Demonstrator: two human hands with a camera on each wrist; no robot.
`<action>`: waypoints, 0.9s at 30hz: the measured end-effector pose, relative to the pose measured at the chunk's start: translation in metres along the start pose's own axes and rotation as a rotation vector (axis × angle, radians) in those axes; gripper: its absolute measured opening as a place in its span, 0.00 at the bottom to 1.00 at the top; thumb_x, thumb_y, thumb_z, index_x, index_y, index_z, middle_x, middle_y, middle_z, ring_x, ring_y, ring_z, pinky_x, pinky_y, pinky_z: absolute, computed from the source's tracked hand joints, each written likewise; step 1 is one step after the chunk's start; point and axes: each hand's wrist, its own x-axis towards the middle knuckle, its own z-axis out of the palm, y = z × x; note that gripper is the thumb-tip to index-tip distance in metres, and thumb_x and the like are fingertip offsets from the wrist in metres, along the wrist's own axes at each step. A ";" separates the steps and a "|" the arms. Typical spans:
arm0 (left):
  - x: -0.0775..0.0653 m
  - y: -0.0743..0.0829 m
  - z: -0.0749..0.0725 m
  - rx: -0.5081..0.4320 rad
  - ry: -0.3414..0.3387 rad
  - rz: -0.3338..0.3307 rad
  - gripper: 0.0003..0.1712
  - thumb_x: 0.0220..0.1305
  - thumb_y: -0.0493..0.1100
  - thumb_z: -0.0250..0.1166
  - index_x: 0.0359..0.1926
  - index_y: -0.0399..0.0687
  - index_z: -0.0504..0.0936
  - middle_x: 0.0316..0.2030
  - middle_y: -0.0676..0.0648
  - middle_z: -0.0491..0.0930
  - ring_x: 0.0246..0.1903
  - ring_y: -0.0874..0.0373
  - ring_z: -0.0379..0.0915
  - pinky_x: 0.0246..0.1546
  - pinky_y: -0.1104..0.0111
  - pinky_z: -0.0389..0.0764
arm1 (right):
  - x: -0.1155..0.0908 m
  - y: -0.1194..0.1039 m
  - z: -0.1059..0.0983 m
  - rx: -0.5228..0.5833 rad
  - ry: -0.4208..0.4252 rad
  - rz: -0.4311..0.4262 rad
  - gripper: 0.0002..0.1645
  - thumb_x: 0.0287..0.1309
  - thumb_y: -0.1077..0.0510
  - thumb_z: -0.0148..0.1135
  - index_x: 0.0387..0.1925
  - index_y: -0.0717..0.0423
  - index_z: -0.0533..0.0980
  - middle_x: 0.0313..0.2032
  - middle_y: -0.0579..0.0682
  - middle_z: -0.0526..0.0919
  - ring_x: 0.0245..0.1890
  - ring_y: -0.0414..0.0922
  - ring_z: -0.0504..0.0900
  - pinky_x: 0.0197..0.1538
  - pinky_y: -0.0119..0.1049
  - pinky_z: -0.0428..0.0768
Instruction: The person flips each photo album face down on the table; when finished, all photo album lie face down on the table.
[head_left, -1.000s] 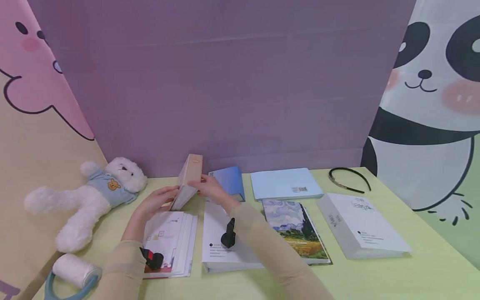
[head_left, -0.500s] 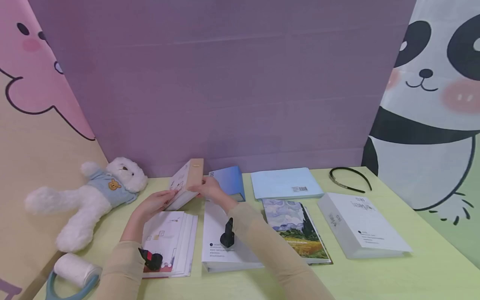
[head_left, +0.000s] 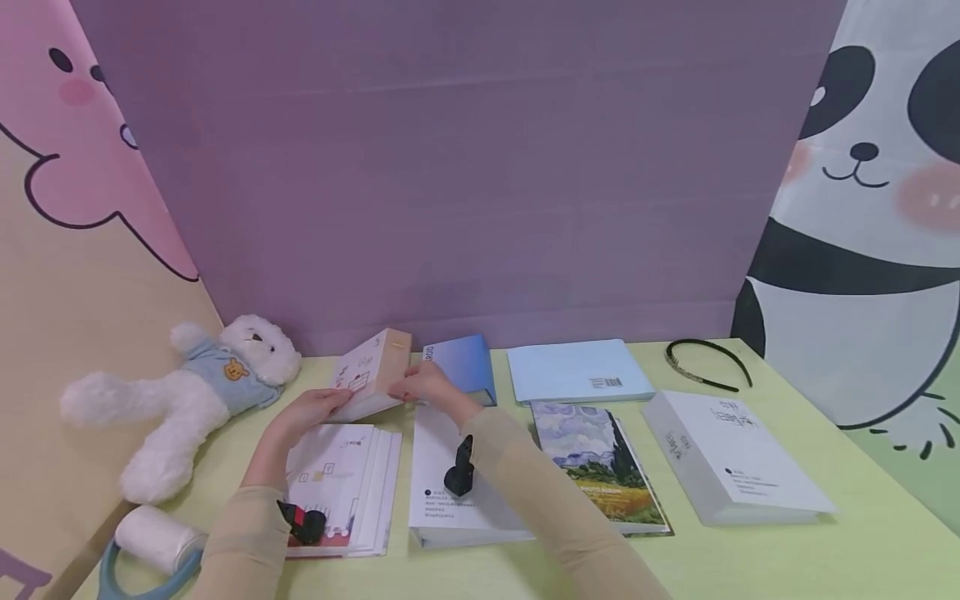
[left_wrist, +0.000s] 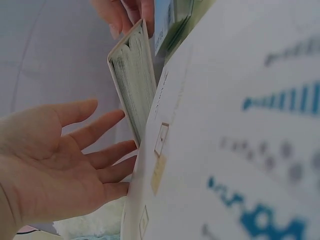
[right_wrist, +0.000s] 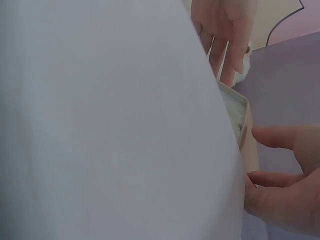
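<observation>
A thick photo album (head_left: 367, 375) with a white printed cover and a peach spine leans at the back left, behind a pile of white albums (head_left: 337, 479). My right hand (head_left: 438, 390) pinches its spine side, thumb and fingers around the peach edge (right_wrist: 251, 155) in the right wrist view. My left hand (head_left: 306, 414) is at its near left side. In the left wrist view, the left hand (left_wrist: 65, 160) has spread, nearly straight fingers touching the album's lower edge (left_wrist: 132, 75). The big white foreground covers hide part of both wrist views.
A plush bear (head_left: 217, 392) lies left, above a lint roller (head_left: 161, 540). Beside the album lies a blue book (head_left: 468, 367); rightward are a pale blue book (head_left: 573, 371), a landscape-covered photo album (head_left: 592, 467), a thick white book (head_left: 738, 458) and a headband (head_left: 708, 364). Another white book (head_left: 468, 517) lies in front.
The album has tipped lower from its steep stand, its printed cover now turned upward. Both hands have followed it slightly downward, the right still at the spine.
</observation>
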 end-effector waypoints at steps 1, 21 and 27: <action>0.000 0.000 0.000 0.013 0.005 -0.004 0.31 0.72 0.52 0.46 0.65 0.33 0.64 0.63 0.35 0.64 0.59 0.48 0.59 0.64 0.49 0.59 | 0.000 -0.001 0.000 0.003 -0.010 0.003 0.20 0.52 0.61 0.66 0.13 0.52 0.66 0.14 0.44 0.68 0.19 0.40 0.65 0.24 0.28 0.61; -0.005 0.004 0.001 0.055 -0.025 -0.112 0.38 0.70 0.59 0.48 0.66 0.31 0.61 0.63 0.31 0.61 0.61 0.41 0.58 0.65 0.44 0.55 | -0.010 -0.005 0.002 -0.202 -0.225 -0.018 0.19 0.61 0.56 0.52 0.20 0.66 0.70 0.22 0.49 0.66 0.27 0.43 0.65 0.31 0.32 0.61; -0.003 0.002 -0.001 0.065 -0.038 -0.116 0.38 0.70 0.58 0.47 0.67 0.31 0.59 0.65 0.30 0.59 0.63 0.39 0.55 0.66 0.44 0.54 | -0.009 -0.004 0.003 -0.262 -0.257 -0.049 0.19 0.61 0.56 0.51 0.17 0.61 0.68 0.22 0.49 0.67 0.29 0.43 0.67 0.33 0.33 0.62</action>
